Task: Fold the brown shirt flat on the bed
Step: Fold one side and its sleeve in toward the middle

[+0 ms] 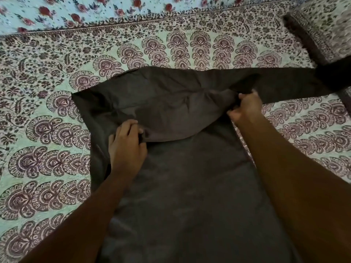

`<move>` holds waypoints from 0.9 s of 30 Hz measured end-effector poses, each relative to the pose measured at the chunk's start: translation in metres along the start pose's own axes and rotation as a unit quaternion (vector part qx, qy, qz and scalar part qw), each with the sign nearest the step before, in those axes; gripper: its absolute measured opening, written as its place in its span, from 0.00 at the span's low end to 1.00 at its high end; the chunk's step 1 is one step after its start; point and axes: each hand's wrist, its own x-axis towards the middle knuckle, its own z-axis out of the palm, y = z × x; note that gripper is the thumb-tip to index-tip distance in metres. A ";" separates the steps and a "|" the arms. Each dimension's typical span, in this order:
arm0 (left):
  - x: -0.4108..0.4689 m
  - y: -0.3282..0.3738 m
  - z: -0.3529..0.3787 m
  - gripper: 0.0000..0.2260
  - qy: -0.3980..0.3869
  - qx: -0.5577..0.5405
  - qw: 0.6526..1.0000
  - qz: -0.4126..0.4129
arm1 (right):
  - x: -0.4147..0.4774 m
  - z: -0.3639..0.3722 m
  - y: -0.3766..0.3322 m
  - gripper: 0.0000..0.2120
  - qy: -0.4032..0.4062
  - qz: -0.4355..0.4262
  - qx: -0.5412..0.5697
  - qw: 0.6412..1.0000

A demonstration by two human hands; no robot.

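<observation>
nearest the lens, two bare forearms reach out over the lower body of the brown shirt (190, 196). it lies spread on the bed's printed bedspread (47, 168), running from the near edge up to the middle. the left hand (126, 149) has a bunch of cloth at the shirt's left side, fingers (131, 126) curled tight into it. the right hand (247, 109) pinches the fabric on the right, just where the long sleeve (288, 82) shoots out flat toward the pillow (326, 21).

between the hands the upper part sits doubled over, puffed and creased, and that is the danger. set down like this, the wrinkles would likely get pressed into the fold. the right hand is also further up the bed than the left, so an uneven pull could leave the fold line skewed. then there is that outstretched sleeve: drag the body sideways and it may twist or trail behind. its far end runs off beside the pillow, and whether it is caught there cannot be told.
</observation>
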 end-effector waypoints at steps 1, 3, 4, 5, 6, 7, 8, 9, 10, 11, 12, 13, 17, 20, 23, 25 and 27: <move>0.003 0.002 0.002 0.18 0.001 -0.008 1.000 0.004 | 0.007 0.001 -0.002 0.23 0.003 -0.001 0.027 1.000; 0.008 0.007 0.008 0.19 0.003 -0.018 1.000 0.011 | 0.022 0.002 -0.009 0.15 0.012 0.003 0.071 0.997; 0.010 0.008 0.012 0.21 0.002 -0.021 1.000 0.014 | 0.028 0.003 -0.012 0.14 0.017 0.009 0.078 0.997; 0.012 0.008 0.016 0.21 -0.003 -0.022 1.000 0.019 | 0.037 0.002 -0.012 0.15 0.023 0.010 0.073 0.997; 0.014 0.009 0.021 0.21 -0.013 -0.021 0.999 0.026 | 0.042 0.001 -0.011 0.15 0.033 0.010 0.048 0.998; 0.016 0.008 0.027 0.21 -0.025 -0.018 0.999 0.035 | 0.049 -0.002 -0.007 0.14 0.037 0.012 0.034 0.999; 0.016 0.007 0.033 0.22 -0.037 -0.012 0.998 0.044 | 0.053 -0.007 -0.003 0.13 0.041 0.025 -0.001 0.999; 0.016 0.005 0.038 0.23 -0.052 -0.005 0.997 0.052 | 0.059 -0.012 0.003 0.13 0.042 0.032 -0.015 0.998; 0.014 0.004 0.042 0.24 -0.067 0.003 0.996 0.059 | 0.061 -0.017 0.007 0.14 0.047 0.037 -0.027 0.998; 0.013 0.004 0.046 0.26 -0.078 0.012 0.995 0.065 | 0.064 -0.019 0.011 0.15 0.045 0.029 -0.014 0.998; 0.013 0.006 0.048 0.27 -0.083 0.018 0.994 0.070 | 0.066 -0.019 0.010 0.15 0.052 0.013 -0.010 0.999; 0.013 0.008 0.050 0.27 -0.085 0.021 0.993 0.074 | 0.071 -0.019 0.009 0.15 0.054 -0.007 0.012 0.998; 0.018 0.016 0.055 0.28 -0.101 0.034 0.989 0.099 | 0.083 -0.026 0.001 0.12 0.071 -0.053 0.058 0.994; 0.021 0.019 0.060 0.32 -0.122 0.064 0.984 0.117 | 0.082 -0.038 -0.001 0.12 0.053 -0.013 0.026 0.998; 0.023 0.021 0.061 0.34 -0.120 0.106 0.981 0.114 | 0.088 -0.045 0.001 0.20 0.080 -0.057 0.018 0.995; 0.024 0.021 0.059 0.34 -0.103 0.123 0.982 0.099 | 0.085 -0.045 0.000 0.25 0.122 -0.104 0.029 0.987; 0.023 0.020 0.056 0.36 -0.092 0.132 0.984 0.071 | 0.076 -0.043 0.000 0.33 0.133 -0.120 0.067 0.981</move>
